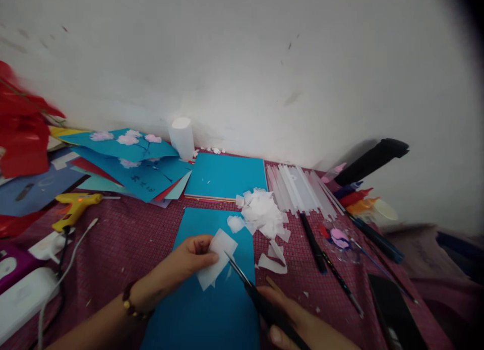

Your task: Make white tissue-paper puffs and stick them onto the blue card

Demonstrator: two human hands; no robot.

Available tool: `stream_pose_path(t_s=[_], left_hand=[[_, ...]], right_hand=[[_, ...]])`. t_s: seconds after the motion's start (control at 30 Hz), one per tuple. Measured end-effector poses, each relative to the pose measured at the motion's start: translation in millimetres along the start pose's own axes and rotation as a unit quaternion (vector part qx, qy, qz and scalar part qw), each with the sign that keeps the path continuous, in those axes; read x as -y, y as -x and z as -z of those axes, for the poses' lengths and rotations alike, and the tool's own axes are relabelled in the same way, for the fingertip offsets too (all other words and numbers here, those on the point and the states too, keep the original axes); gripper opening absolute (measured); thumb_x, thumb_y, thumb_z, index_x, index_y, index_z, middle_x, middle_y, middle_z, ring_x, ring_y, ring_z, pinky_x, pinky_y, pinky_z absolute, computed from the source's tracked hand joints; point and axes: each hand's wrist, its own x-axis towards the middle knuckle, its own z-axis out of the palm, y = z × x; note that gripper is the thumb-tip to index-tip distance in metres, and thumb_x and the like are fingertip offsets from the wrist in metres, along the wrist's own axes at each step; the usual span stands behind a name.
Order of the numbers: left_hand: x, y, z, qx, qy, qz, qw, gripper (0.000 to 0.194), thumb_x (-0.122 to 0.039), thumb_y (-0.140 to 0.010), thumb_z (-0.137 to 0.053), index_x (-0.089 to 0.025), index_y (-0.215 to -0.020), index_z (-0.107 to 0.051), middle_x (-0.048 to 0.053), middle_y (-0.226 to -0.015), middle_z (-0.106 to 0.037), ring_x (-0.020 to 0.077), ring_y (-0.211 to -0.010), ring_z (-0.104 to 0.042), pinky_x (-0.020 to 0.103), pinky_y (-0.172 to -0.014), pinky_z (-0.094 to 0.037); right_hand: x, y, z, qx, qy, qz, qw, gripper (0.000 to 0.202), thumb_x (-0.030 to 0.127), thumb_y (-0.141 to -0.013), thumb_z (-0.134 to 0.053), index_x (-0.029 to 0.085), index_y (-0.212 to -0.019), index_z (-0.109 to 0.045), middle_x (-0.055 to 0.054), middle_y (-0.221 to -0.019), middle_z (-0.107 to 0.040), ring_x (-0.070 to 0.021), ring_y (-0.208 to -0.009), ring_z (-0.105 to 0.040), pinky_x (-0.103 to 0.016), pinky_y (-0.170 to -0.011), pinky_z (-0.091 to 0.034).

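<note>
Between thumb and fingers, my left hand (196, 256) pinches a folded piece of thin white paper (223, 246). My right hand (289, 309) grips black-handled scissors (260, 302), their metal tips at the paper's right edge. Whether the blades are apart I cannot tell. Both hands are above a blue sheet (212, 314) on the table. Just beyond them lies a heap of cut white paper pieces (262, 211), with a smaller white piece (236, 223) left of it and curled white offcuts (274, 259) nearer to me.
To the left are a yellow glue gun (77, 206), a white cable (75, 259) and blue cards with pale flowers (124, 148). A blue paper stack (229, 176) and a white roll (182, 138) stand behind. Rightward lie glue sticks (298, 188), a black marker (313, 243) and a phone (395, 309).
</note>
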Motion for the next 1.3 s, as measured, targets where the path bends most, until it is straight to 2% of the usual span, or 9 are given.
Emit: stream_pose_path(t_s=[0.2,0.67,0.8,0.9,0.97,1.03,1.1,1.2,1.3], left_hand=[[1.2,1.5,-5.0,0.032,0.01,-0.006,0.999,0.039,-0.027,-0.063,-0.077,-0.016,-0.096,-0.06,0.004,-0.089,-0.066,0.0139,-0.07,-0.061,0.025,-0.063,-0.045],[10.5,-10.7,-4.7,0.026,-0.06,-0.012,0.998,0.043,-0.027,-0.069,-0.071,-0.017,-0.107,-0.053,0.003,-0.084,-0.065,0.0116,-0.063,-0.058,0.023,-0.057,-0.042],[7.4,-12.3,-6.5,0.014,-0.041,-0.004,0.999,0.053,-0.027,-0.066,-0.074,-0.018,-0.113,-0.052,0.002,-0.084,-0.064,0.0125,-0.064,-0.058,0.024,-0.058,-0.042],[5.6,-8.6,-4.1,-0.021,0.022,0.026,0.999,0.053,-0.031,-0.067,-0.075,-0.02,-0.113,-0.052,0.0,-0.082,-0.062,0.0115,-0.064,-0.058,0.023,-0.059,-0.043],[5.2,-4.8,-1.5,-0.042,0.062,0.057,0.996,0.039,-0.036,-0.067,-0.074,-0.017,-0.098,-0.058,-0.001,-0.076,-0.06,0.0105,-0.062,-0.056,0.023,-0.059,-0.043],[6.2,-1.9,0.8,-0.053,0.065,0.083,0.993,0.033,-0.037,-0.064,-0.076,-0.015,-0.079,-0.057,-0.003,-0.067,-0.058,0.0097,-0.057,-0.053,0.023,-0.056,-0.043],[8.2,-0.8,2.4,-0.062,0.039,0.088,0.993,0.032,-0.036,-0.062,-0.078,-0.014,-0.07,-0.055,-0.004,-0.061,-0.055,0.009,-0.054,-0.051,0.022,-0.053,-0.041],[9.1,-1.4,3.7,-0.075,0.019,0.062,0.995,0.03,-0.033,-0.063,-0.077,-0.014,-0.071,-0.055,-0.004,-0.062,-0.056,0.0085,-0.055,-0.051,0.021,-0.054,-0.04],[4.6,-2.0,5.4,-0.079,0.025,0.032,0.996,0.028,-0.03,-0.063,-0.077,-0.015,-0.074,-0.057,-0.003,-0.067,-0.058,0.0089,-0.059,-0.053,0.022,-0.058,-0.043]], right_hand=[[10.4,-12.9,-3.5,0.011,0.005,0.008,1.0,0.059,0.047,-0.085,-0.056,0.021,-0.137,-0.042,-0.013,-0.132,-0.049,-0.0295,-0.123,-0.044,-0.045,-0.105,-0.032],[5.2,-17.0,-6.3,-0.018,-0.001,0.009,1.0,0.056,0.051,-0.084,-0.055,0.02,-0.131,-0.048,-0.014,-0.127,-0.05,-0.0303,-0.12,-0.045,-0.046,-0.102,-0.034],[-5.5,-21.4,-9.7,-0.041,-0.04,0.013,0.998,0.057,0.055,-0.082,-0.056,0.019,-0.126,-0.05,-0.01,-0.108,-0.054,-0.0194,-0.087,-0.056,-0.032,-0.075,-0.047],[-8.6,-24.2,-10.4,-0.036,-0.072,0.003,0.997,0.059,0.059,-0.082,-0.054,0.017,-0.123,-0.052,-0.002,-0.083,-0.051,-0.008,-0.056,-0.042,-0.021,-0.049,-0.035],[-7.0,-25.2,-9.5,-0.029,-0.086,-0.006,0.996,0.06,0.06,-0.082,-0.052,0.016,-0.123,-0.051,0.002,-0.072,-0.045,-0.0054,-0.049,-0.033,-0.019,-0.043,-0.027],[-4.5,-25.4,-7.8,-0.023,-0.093,-0.009,0.995,0.06,0.059,-0.083,-0.051,0.017,-0.124,-0.049,0.003,-0.07,-0.043,-0.0057,-0.049,-0.033,-0.019,-0.044,-0.027],[-2.8,-24.5,-5.4,-0.018,-0.092,0.003,0.996,0.056,0.056,-0.085,-0.05,0.019,-0.126,-0.048,0.0,-0.078,-0.049,-0.0087,-0.059,-0.043,-0.021,-0.054,-0.037],[-3.1,-21.0,-0.4,-0.007,-0.097,0.022,0.995,0.052,0.052,-0.089,-0.047,0.021,-0.13,-0.045,-0.006,-0.097,-0.054,-0.0153,-0.083,-0.052,-0.031,-0.078,-0.042],[-4.5,-15.6,6.0,-0.006,-0.102,0.016,0.995,0.054,0.052,-0.09,-0.045,0.021,-0.134,-0.04,-0.006,-0.099,-0.055,-0.0169,-0.086,-0.052,-0.034,-0.082,-0.042]])
